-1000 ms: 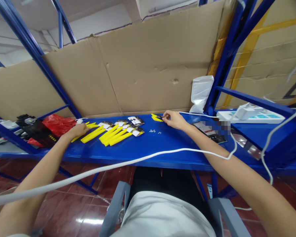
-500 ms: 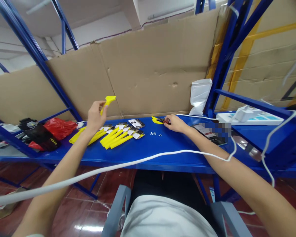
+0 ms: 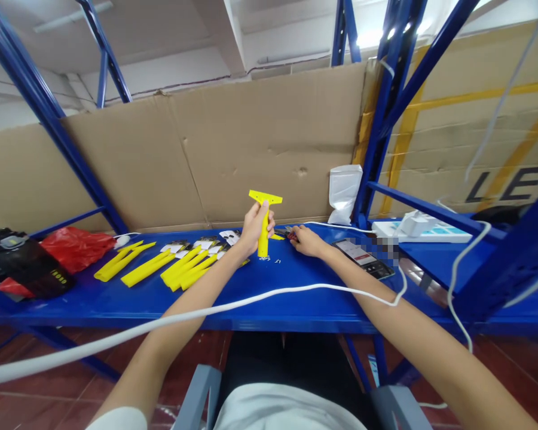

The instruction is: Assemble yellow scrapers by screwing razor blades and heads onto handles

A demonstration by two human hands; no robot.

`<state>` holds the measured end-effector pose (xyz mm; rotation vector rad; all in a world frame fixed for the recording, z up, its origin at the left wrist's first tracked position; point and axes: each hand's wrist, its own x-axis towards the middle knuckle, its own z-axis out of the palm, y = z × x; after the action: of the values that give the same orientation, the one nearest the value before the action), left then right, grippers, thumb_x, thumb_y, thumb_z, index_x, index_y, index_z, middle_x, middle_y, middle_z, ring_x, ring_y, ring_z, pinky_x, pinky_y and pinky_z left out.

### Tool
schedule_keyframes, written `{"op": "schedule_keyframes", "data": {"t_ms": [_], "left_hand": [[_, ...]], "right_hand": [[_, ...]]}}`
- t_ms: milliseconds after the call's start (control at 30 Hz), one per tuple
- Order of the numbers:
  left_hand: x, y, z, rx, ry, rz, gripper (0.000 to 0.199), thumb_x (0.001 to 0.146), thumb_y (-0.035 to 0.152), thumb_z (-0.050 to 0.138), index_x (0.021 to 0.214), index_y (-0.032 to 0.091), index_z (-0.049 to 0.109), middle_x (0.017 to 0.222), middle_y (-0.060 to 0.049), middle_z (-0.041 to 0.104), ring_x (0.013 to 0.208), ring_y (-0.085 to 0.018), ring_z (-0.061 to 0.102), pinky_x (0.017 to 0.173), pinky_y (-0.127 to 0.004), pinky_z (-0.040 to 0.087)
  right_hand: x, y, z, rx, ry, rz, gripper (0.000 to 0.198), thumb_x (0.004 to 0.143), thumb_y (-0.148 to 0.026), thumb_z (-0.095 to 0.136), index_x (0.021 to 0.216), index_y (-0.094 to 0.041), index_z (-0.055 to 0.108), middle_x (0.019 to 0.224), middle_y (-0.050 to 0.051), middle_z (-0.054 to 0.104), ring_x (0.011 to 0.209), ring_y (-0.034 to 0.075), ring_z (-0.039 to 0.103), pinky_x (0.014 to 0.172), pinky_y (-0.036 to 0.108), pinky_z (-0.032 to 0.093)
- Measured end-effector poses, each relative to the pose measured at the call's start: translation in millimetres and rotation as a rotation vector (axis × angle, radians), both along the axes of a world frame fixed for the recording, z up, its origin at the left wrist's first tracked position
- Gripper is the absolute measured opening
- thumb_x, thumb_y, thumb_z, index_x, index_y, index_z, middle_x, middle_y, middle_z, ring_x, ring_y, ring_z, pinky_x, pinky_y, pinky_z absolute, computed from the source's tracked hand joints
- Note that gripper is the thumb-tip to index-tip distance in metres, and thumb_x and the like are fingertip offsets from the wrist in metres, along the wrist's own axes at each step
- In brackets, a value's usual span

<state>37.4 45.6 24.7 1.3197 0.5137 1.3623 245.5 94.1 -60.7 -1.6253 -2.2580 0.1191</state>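
Note:
My left hand (image 3: 252,228) grips a yellow T-shaped scraper (image 3: 264,236) by its handle, held upright above the blue table with the wide head on top. Farther right, my right hand (image 3: 308,241) is closed on a small red-handled tool (image 3: 292,235), its kind mostly covered by my fingers. By the tool's tip lies a yellow piece (image 3: 277,237), partly hidden behind the scraper. Tiny white bits (image 3: 277,260) are scattered on the table just below. Several yellow scraper handles (image 3: 179,266) lie in a row to the left, with packaged cards (image 3: 204,245) behind some of them.
A white cable (image 3: 251,297) crosses in front of my forearms. At the right are a phone-like device (image 3: 363,258) and a white power strip (image 3: 434,232). A red plastic bag (image 3: 78,245) and a black container (image 3: 29,266) stand left. Cardboard (image 3: 269,137) walls the back.
My left hand has swung right with the yellow scraper, from above the row of handles to beside my right hand. My right hand stays by the yellow piece. The view has shifted.

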Motion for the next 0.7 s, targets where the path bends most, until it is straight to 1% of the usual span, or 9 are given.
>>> {"op": "schedule_keyframes", "data": {"t_ms": [100, 167, 267, 367, 400, 467, 567, 633, 700], "left_hand": [[-7.8, 2.7, -8.2, -0.057, -0.023, -0.004, 0.056, 0.090, 0.065, 0.087, 0.096, 0.025, 0.048, 0.077, 0.007, 0.054, 0.050, -0.006, 0.045, 0.042, -0.019, 0.035], [-16.1, 4.4, -11.1, -0.085, -0.030, 0.011, 0.057, 0.088, 0.065, 0.088, 0.096, 0.024, 0.048, 0.076, 0.007, 0.056, 0.050, -0.006, 0.046, 0.042, -0.020, 0.035], [-25.7, 7.0, -13.6, -0.105, -0.051, 0.036, 0.057, 0.089, 0.064, 0.088, 0.096, 0.024, 0.048, 0.076, 0.006, 0.058, 0.049, -0.006, 0.046, 0.043, -0.019, 0.035], [-28.3, 8.1, -16.1, -0.124, -0.069, 0.042, 0.056, 0.090, 0.064, 0.087, 0.095, 0.023, 0.049, 0.076, 0.006, 0.059, 0.049, -0.005, 0.047, 0.044, -0.019, 0.036], [-27.9, 8.0, -17.1, -0.132, -0.071, 0.040, 0.055, 0.089, 0.063, 0.087, 0.094, 0.023, 0.049, 0.075, 0.006, 0.059, 0.049, -0.005, 0.047, 0.044, -0.019, 0.037], [-26.0, 6.9, -19.4, -0.146, -0.068, 0.029, 0.055, 0.089, 0.063, 0.088, 0.093, 0.022, 0.051, 0.074, 0.005, 0.059, 0.048, -0.006, 0.047, 0.043, -0.020, 0.038], [-22.2, 4.7, -23.4, -0.170, -0.059, 0.008, 0.055, 0.087, 0.062, 0.090, 0.092, 0.021, 0.054, 0.073, 0.004, 0.060, 0.048, -0.006, 0.047, 0.043, -0.021, 0.039], [-20.2, 3.8, -25.9, -0.191, -0.055, -0.004, 0.054, 0.087, 0.061, 0.090, 0.092, 0.021, 0.054, 0.073, 0.004, 0.061, 0.047, -0.007, 0.048, 0.042, -0.021, 0.039], [-18.9, 3.8, -27.9, -0.211, -0.056, -0.013, 0.052, 0.088, 0.059, 0.090, 0.092, 0.021, 0.055, 0.073, 0.004, 0.061, 0.047, -0.007, 0.049, 0.042, -0.021, 0.039]], "right_hand": [[4.1, 0.2, 7.0, -0.033, 0.009, 0.041, 0.036, 0.107, -0.042, 0.072, 0.135, -0.018, 0.070, 0.137, 0.012, 0.072, 0.120, 0.025, 0.072, 0.104, 0.048, 0.064], [7.3, -0.3, 12.5, -0.066, 0.020, 0.088, 0.033, 0.107, -0.042, 0.073, 0.130, -0.017, 0.072, 0.129, 0.010, 0.074, 0.113, 0.023, 0.074, 0.100, 0.046, 0.065], [10.8, -3.3, 18.8, -0.103, 0.042, 0.153, 0.024, 0.100, -0.030, 0.079, 0.119, -0.015, 0.073, 0.115, 0.007, 0.079, 0.100, 0.020, 0.076, 0.092, 0.037, 0.064], [11.2, -7.3, 21.9, -0.111, 0.056, 0.190, 0.023, 0.089, -0.017, 0.083, 0.110, -0.016, 0.074, 0.103, 0.005, 0.082, 0.091, 0.019, 0.077, 0.082, 0.027, 0.059], [10.8, -8.2, 22.2, -0.105, 0.057, 0.193, 0.023, 0.088, -0.018, 0.083, 0.109, -0.017, 0.074, 0.101, 0.005, 0.083, 0.088, 0.019, 0.077, 0.079, 0.026, 0.058], [9.4, -8.6, 22.1, -0.081, 0.059, 0.191, 0.019, 0.092, -0.027, 0.082, 0.108, -0.017, 0.075, 0.100, 0.006, 0.084, 0.086, 0.020, 0.077, 0.077, 0.026, 0.057], [7.3, -5.2, 19.4, -0.014, 0.054, 0.163, 0.027, 0.107, -0.040, 0.065, 0.111, -0.016, 0.077, 0.107, 0.012, 0.084, 0.092, 0.022, 0.077, 0.085, 0.030, 0.057], [6.6, -0.8, 16.5, 0.039, 0.037, 0.138, 0.033, 0.112, -0.037, 0.055, 0.118, -0.014, 0.078, 0.119, 0.017, 0.083, 0.106, 0.025, 0.077, 0.097, 0.034, 0.057], [6.8, 4.1, 13.8, 0.073, 0.004, 0.124, 0.033, 0.113, -0.032, 0.052, 0.121, -0.014, 0.078, 0.128, 0.019, 0.081, 0.117, 0.027, 0.075, 0.108, 0.038, 0.054]]}}
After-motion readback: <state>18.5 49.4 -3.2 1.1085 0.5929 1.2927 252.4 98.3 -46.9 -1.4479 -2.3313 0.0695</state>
